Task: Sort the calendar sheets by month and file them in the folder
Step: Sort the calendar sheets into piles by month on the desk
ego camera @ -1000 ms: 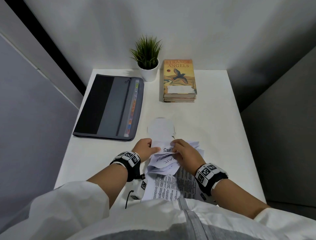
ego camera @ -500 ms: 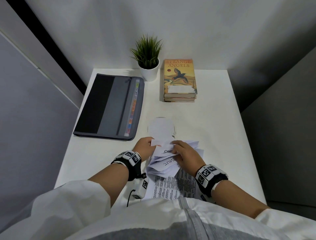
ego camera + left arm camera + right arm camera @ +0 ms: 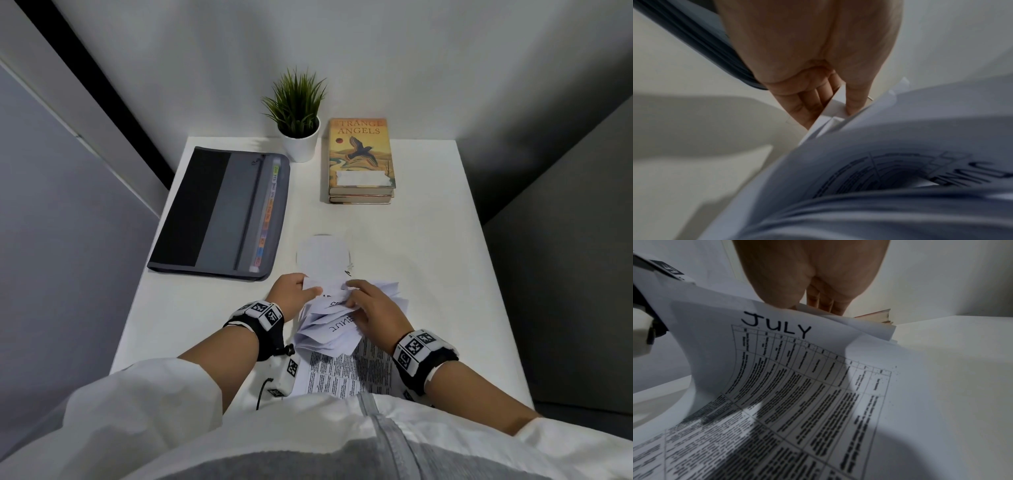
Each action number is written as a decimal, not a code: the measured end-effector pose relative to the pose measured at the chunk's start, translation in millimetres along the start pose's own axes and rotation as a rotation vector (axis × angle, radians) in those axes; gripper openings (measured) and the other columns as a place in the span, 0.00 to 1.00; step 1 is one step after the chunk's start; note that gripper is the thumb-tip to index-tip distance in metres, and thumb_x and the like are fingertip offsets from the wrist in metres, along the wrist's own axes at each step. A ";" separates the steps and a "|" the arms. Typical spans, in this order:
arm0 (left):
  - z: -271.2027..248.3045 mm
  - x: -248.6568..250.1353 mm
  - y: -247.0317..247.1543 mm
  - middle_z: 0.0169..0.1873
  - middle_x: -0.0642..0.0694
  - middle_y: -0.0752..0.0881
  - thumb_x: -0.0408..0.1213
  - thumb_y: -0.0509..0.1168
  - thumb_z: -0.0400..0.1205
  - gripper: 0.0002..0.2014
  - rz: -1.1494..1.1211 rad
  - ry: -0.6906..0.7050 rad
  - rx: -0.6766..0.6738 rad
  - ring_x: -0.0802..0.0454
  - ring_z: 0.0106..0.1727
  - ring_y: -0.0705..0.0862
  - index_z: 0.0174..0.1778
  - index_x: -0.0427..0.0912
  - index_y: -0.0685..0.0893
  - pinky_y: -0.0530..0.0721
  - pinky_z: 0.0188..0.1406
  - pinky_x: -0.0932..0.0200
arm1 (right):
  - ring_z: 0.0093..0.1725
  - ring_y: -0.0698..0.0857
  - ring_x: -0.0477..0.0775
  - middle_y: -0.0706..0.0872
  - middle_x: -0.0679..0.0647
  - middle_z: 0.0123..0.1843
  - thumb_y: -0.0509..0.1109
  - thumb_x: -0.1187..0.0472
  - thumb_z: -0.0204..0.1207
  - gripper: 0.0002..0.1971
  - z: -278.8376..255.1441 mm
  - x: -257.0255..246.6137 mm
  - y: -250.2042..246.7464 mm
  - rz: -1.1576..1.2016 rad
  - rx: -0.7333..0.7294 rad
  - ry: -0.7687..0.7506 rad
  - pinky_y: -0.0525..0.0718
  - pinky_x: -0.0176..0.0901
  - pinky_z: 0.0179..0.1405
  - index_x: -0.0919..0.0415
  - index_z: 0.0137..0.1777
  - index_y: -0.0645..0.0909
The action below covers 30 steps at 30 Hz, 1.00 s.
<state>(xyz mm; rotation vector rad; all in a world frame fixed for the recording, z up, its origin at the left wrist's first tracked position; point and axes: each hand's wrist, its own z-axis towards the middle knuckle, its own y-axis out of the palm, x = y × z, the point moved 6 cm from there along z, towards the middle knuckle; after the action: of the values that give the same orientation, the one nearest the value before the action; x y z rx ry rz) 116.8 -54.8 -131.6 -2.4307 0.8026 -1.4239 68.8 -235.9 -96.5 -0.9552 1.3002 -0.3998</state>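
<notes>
A fanned stack of white calendar sheets (image 3: 337,329) lies near the table's front edge, its far ends lifted between both hands. My left hand (image 3: 301,291) pinches the far left corners, thumb on top and fingers beneath (image 3: 830,107). My right hand (image 3: 359,298) curls over the far edges, with thumb and fingers parting the sheets (image 3: 805,305). A sheet headed JULY (image 3: 797,369) curves up under the right palm, and one headed JUNE (image 3: 941,175) shows in the left wrist view. The grey and black folder (image 3: 219,212) lies shut at the left, with coloured month tabs along its right side.
A potted plant (image 3: 299,144) and stacked books (image 3: 359,157) stand at the back. One blank white sheet (image 3: 322,257) lies flat just beyond the hands. A small white device with a cable (image 3: 284,373) sits by my left wrist. Dark walls close in on both sides.
Both hands stay in place over the stack. The right fingers have leafed further through the far edges, and less of the sheet lettered "SE" shows now.
</notes>
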 end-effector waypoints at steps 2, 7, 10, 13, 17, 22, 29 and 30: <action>-1.1 -0.4 1.2 0.41 0.39 0.90 0.39 0.76 0.75 0.11 -0.066 -0.004 0.009 0.49 0.39 0.84 0.45 0.35 0.87 0.83 0.46 0.52 | 0.60 0.80 0.56 0.82 0.53 0.62 0.70 0.71 0.72 0.08 0.1 -0.2 1.1 -0.007 -0.010 0.003 0.82 0.46 0.52 0.60 0.49 0.81; -2.1 -1.2 -3.7 0.25 0.44 0.68 0.43 0.67 0.82 0.21 -0.083 -0.013 0.039 0.50 0.29 0.66 0.27 0.42 0.67 0.63 0.33 0.56 | 0.58 0.77 0.56 0.84 0.52 0.53 0.71 0.72 0.70 0.09 -1.4 -1.0 1.3 -0.026 -0.010 -0.017 0.77 0.42 0.49 0.61 0.48 0.82; -1.8 1.2 -5.3 0.25 0.47 0.62 0.40 0.65 0.83 0.24 -0.017 -0.007 0.056 0.50 0.29 0.61 0.26 0.46 0.60 0.58 0.32 0.55 | 0.57 0.79 0.54 0.83 0.50 0.53 0.71 0.71 0.70 0.09 -2.5 0.3 0.6 -0.010 0.001 0.012 0.80 0.42 0.45 0.60 0.49 0.81; -1.1 1.7 -3.8 0.24 0.47 0.65 0.40 0.68 0.81 0.22 0.026 0.004 0.048 0.49 0.28 0.63 0.26 0.43 0.64 0.61 0.30 0.55 | 0.54 0.82 0.54 0.82 0.52 0.58 0.71 0.72 0.70 0.10 -3.0 -1.1 1.1 0.013 0.023 -0.011 0.79 0.39 0.43 0.60 0.47 0.81; -3.2 0.8 2.0 0.39 0.41 0.89 0.37 0.74 0.76 0.09 -0.058 0.001 0.008 0.46 0.39 0.85 0.43 0.35 0.85 0.82 0.44 0.53 | 0.60 0.80 0.57 0.81 0.55 0.65 0.71 0.72 0.70 0.09 -3.1 0.6 2.9 -0.004 0.019 -0.010 0.79 0.40 0.53 0.62 0.47 0.81; -5.0 1.5 1.2 0.32 0.43 0.86 0.38 0.73 0.78 0.11 -0.112 -0.011 0.018 0.47 0.34 0.81 0.36 0.36 0.81 0.79 0.38 0.55 | 0.53 0.78 0.58 0.85 0.52 0.50 0.71 0.74 0.67 0.11 -2.5 -1.8 3.4 -0.025 -0.001 -0.037 0.79 0.46 0.48 0.62 0.46 0.82; -4.2 3.7 -3.8 0.24 0.47 0.62 0.40 0.65 0.83 0.24 0.008 0.015 0.042 0.49 0.29 0.61 0.25 0.45 0.60 0.60 0.31 0.56 | 0.54 0.81 0.55 0.83 0.50 0.56 0.70 0.72 0.68 0.11 -5.1 1.6 0.3 -0.009 0.017 -0.005 0.83 0.46 0.41 0.59 0.48 0.81; -3.7 3.5 -3.0 0.23 0.48 0.63 0.39 0.67 0.82 0.24 0.017 0.023 0.038 0.51 0.28 0.61 0.25 0.45 0.61 0.61 0.28 0.58 | 0.55 0.81 0.55 0.83 0.51 0.59 0.70 0.72 0.68 0.11 -4.9 0.8 0.2 -0.004 0.025 -0.013 0.82 0.43 0.43 0.60 0.47 0.81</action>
<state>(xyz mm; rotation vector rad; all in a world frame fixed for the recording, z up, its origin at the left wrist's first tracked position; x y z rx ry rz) 115.9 -53.9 -125.8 -2.3782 0.7920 -1.4500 64.4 -238.2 -97.0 -0.9383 1.2790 -0.4119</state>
